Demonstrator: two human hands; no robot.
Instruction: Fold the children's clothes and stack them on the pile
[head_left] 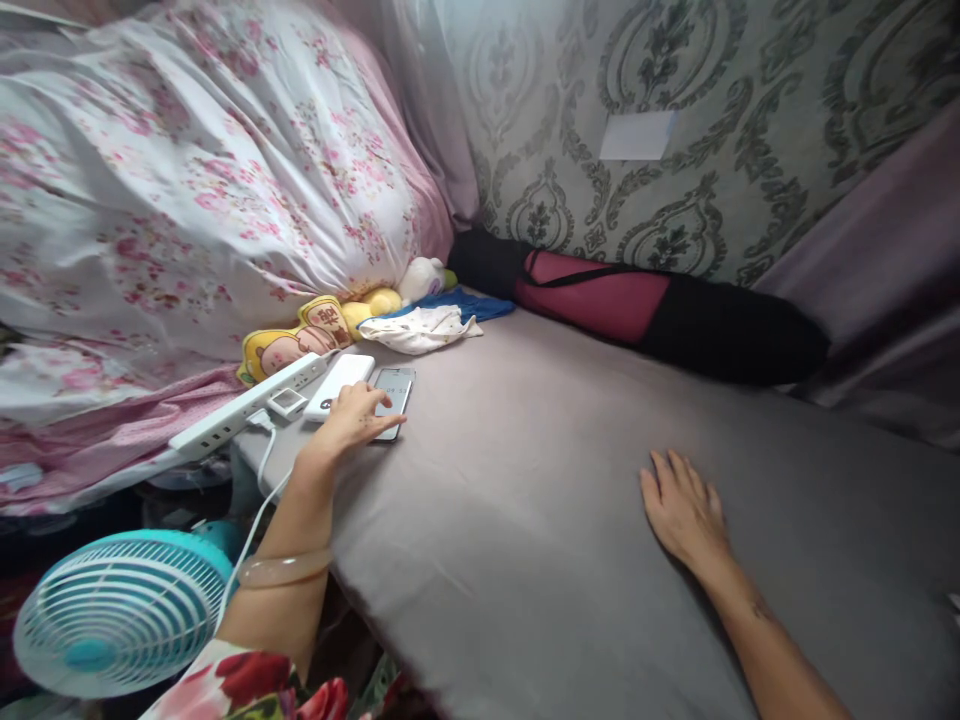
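A smartphone (397, 385) lies face up near the left edge of the grey sheet, its screen lit with large digits too small to read surely. Over it is my left hand (357, 412), fingers spread, thumb and fingertips at the screen. The hand covers the phone's lower left part. A white power bank (351, 372) lies right beside the phone, partly under my hand. My right hand (684, 508) rests palm down on the grey sheet (525, 480) with its fingers apart, holding nothing.
A white power strip (247, 405) with a plug and cable runs along the left edge. Plush toys (289, 345) and folded cloths (420, 328) lie behind. A long black and maroon bag (600, 300) lies against the patterned wall. A turquoise fan (124, 612) stands lower left.
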